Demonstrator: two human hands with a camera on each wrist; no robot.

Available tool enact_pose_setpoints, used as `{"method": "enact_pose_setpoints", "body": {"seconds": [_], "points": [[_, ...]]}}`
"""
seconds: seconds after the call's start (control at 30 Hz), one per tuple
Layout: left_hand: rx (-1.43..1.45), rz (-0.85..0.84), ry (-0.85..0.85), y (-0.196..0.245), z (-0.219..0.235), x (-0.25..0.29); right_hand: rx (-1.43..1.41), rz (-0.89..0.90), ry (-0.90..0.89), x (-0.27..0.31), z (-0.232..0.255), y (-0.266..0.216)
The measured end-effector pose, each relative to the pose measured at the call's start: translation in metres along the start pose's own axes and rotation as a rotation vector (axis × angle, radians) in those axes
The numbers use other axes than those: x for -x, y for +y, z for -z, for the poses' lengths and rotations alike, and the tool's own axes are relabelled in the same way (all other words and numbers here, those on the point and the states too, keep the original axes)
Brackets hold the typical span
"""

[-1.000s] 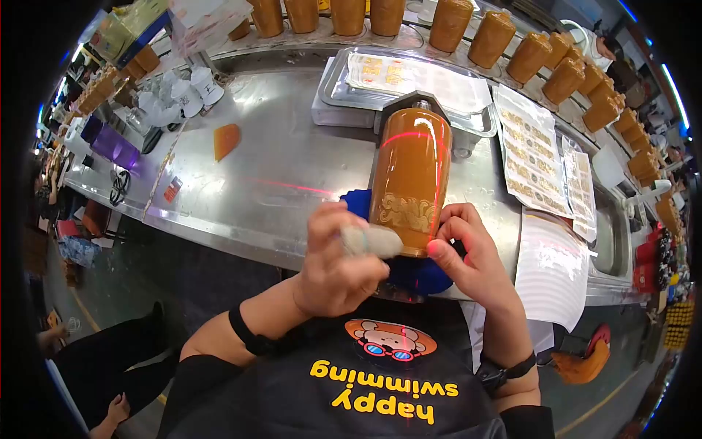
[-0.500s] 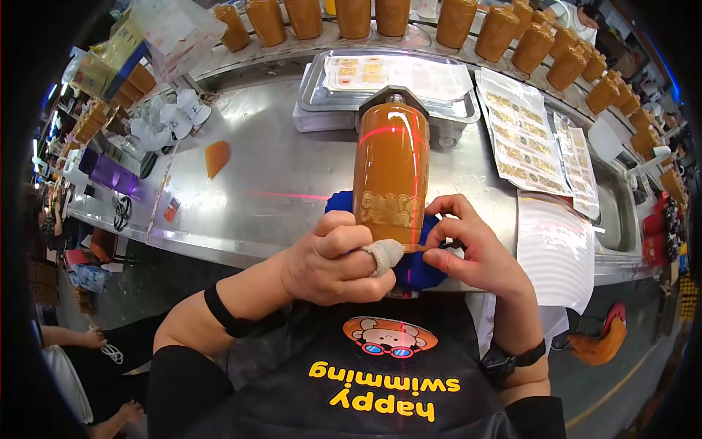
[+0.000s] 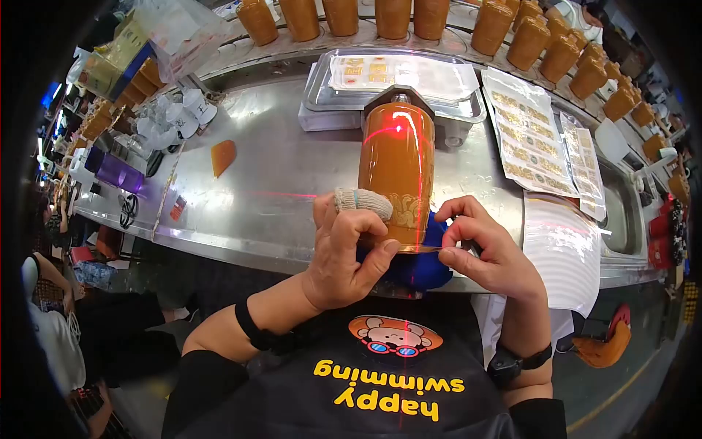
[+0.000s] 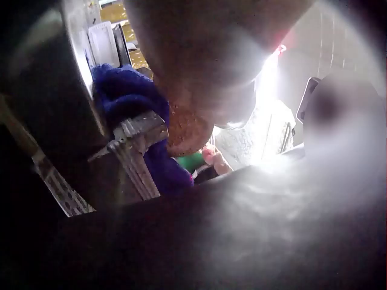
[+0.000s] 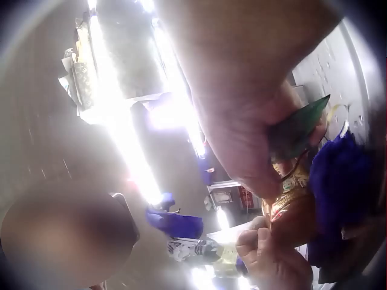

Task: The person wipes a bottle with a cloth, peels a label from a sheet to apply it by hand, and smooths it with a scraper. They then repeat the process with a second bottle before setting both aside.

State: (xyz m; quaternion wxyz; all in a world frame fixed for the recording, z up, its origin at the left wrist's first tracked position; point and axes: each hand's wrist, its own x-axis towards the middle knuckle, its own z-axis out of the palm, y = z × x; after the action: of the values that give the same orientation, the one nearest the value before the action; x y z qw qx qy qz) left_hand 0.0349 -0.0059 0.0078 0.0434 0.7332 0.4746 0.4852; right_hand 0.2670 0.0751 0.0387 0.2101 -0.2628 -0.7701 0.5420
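Note:
A glossy brown bottle lies with its neck away from me, its base end over a bundled blue cloth. Gold scrollwork decorates its side near the base. My left hand grips the base end, thumb at the rim. The knitted cover on one finger lies against the bottle's side. Beside the rim, my right hand pinches a thin strip that runs to the base edge. A flat green pointed piece is tucked inside the right hand, seen in the right wrist view.
Behind the bottle stands a metal tray with printed sheets. More gold-patterned sheets lie to the right, near a sink. An amber piece and a purple bottle are at left. Several brown bottles line the back.
The left hand's covered finger has moved from below the base up onto the bottle's side, with the thumb now at the rim. A thin strip now shows at the right fingertips.

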Motion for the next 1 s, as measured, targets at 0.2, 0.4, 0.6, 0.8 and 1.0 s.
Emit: {"method": "enact_pose_setpoints", "body": {"seconds": [0.2,0.4,0.6,0.8,1.0], "points": [[-0.006,0.006,0.014,0.003,-0.001,0.000,0.025,-0.014,0.017,-0.001,-0.004,0.006],[-0.116,-0.436,-0.043,-0.007,0.010,0.001,0.007,-0.035,0.001,0.001,-0.001,0.006],[-0.268,-0.685,-0.185,-0.006,0.014,-0.015,0.012,-0.001,-0.003,0.003,0.001,0.011],[-0.298,-0.730,-0.251,-0.005,0.010,-0.023,-0.002,-0.002,-0.025,0.003,0.003,0.013],[-0.231,-0.678,-0.231,-0.011,0.010,-0.020,0.035,0.034,-0.033,0.001,0.004,0.016]]}}
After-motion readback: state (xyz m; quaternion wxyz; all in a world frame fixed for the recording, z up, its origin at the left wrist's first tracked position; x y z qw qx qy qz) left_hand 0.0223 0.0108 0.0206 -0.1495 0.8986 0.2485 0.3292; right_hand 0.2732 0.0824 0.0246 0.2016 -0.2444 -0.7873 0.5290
